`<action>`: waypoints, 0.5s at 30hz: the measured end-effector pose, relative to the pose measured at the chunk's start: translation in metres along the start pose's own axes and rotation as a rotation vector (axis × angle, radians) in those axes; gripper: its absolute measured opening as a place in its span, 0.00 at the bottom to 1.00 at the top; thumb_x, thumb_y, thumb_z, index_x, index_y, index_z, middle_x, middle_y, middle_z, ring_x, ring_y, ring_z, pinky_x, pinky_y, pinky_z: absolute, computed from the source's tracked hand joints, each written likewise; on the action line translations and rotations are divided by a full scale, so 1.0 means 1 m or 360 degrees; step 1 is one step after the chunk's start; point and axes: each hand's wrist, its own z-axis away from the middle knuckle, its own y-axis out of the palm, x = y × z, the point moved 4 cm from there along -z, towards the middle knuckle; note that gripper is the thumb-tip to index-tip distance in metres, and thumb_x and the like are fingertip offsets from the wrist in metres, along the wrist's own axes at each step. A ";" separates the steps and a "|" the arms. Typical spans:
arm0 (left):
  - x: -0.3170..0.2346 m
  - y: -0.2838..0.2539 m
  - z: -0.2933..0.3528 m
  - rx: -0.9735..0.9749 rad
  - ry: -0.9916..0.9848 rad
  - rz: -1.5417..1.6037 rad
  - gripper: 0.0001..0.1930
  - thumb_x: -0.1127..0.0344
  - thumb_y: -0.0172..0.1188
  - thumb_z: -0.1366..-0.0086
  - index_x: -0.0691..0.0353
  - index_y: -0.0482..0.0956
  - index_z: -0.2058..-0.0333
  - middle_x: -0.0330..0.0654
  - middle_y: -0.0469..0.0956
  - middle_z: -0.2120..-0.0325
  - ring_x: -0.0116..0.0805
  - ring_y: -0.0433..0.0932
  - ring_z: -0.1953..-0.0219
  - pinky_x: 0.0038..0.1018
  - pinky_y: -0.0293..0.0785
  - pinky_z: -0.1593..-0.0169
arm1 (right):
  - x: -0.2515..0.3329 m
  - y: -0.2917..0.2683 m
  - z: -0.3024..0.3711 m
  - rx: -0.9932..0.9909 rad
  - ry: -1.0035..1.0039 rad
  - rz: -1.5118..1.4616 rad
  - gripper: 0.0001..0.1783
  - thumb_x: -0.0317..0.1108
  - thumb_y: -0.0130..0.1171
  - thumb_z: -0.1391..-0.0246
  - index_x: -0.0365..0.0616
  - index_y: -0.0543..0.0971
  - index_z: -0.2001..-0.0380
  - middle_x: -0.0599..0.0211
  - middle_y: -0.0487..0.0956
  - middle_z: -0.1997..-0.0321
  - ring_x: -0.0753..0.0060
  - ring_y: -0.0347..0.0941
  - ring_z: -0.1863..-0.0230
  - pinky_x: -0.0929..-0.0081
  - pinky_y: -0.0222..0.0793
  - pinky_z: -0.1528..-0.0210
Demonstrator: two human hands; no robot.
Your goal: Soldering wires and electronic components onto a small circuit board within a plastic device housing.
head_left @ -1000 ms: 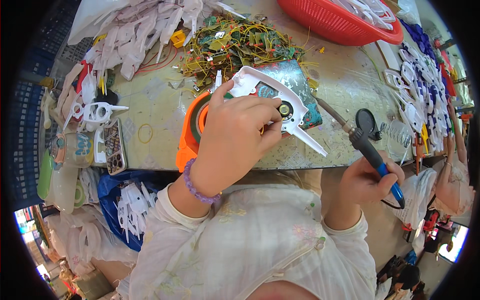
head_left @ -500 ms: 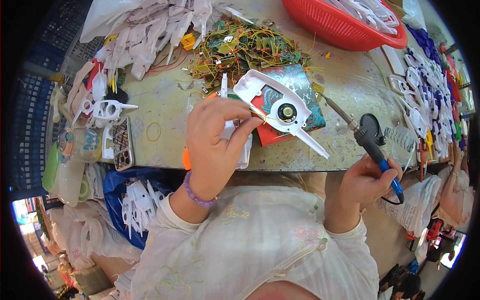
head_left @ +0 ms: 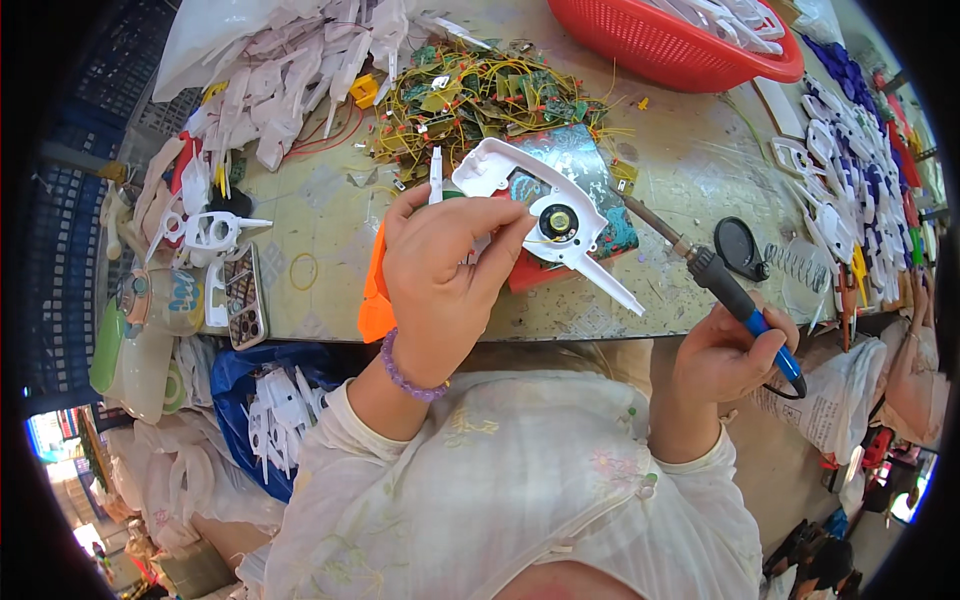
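A white plastic half-shell point(head_left: 590, 200) with a pointed handle lies open on a teal and red box point(head_left: 618, 190). Set in its round end is a small black speaker point(head_left: 558, 223) with a gold centre. My left hand point(head_left: 440, 250) is closed in a pinch at the speaker's left side, on a thin yellow wire point(head_left: 545, 240); the fingertips partly hide it. My right hand point(head_left: 722, 355) grips a soldering iron point(head_left: 725, 285) by its blue and black handle. The iron's tip points up-left, close to the shell's right edge. An orange piece point(head_left: 374, 300) shows beside my left wrist, partly covered.
Beyond the box lies a heap of green circuit boards point(head_left: 490, 100) with yellow wires. White shells point(head_left: 290, 80) pile up at the far left, and a red basket point(head_left: 680, 60) of white parts stands far right. A black round part point(head_left: 738, 248) and a coil spring stand point(head_left: 800, 268) sit right of the iron.
My left fingers have moved in closer to the speaker with the wire. The soldering iron has shifted slightly left, its tip nearer the shell. The whole view has shifted a little.
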 end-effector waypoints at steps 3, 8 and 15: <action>-0.006 0.000 -0.001 0.0000 0.0115 -0.0128 0.06 0.71 0.67 0.53 0.55 0.80 0.75 0.33 0.79 0.77 0.30 0.77 0.70 0.36 0.62 0.50 | 0.000 -0.002 -0.002 0.0032 -0.0010 -0.0017 0.17 0.46 0.47 0.41 0.42 0.67 0.64 0.65 0.63 0.86 0.79 0.55 0.85 0.82 0.51 0.82; -0.008 0.005 -0.002 0.0188 0.0044 -0.0124 0.06 0.72 0.66 0.55 0.55 0.80 0.76 0.32 0.79 0.76 0.31 0.77 0.67 0.38 0.61 0.47 | 0.005 -0.002 -0.006 0.0056 -0.0051 -0.0006 0.17 0.46 0.47 0.41 0.42 0.67 0.64 0.65 0.64 0.86 0.79 0.56 0.85 0.83 0.52 0.82; -0.019 0.013 -0.005 0.0323 0.0108 -0.0177 0.04 0.71 0.64 0.54 0.57 0.77 0.78 0.33 0.79 0.73 0.33 0.77 0.61 0.42 0.56 0.43 | 0.018 -0.002 -0.012 0.0322 -0.0141 -0.0011 0.16 0.44 0.48 0.40 0.41 0.66 0.66 0.66 0.67 0.84 0.73 0.60 0.84 0.76 0.59 0.78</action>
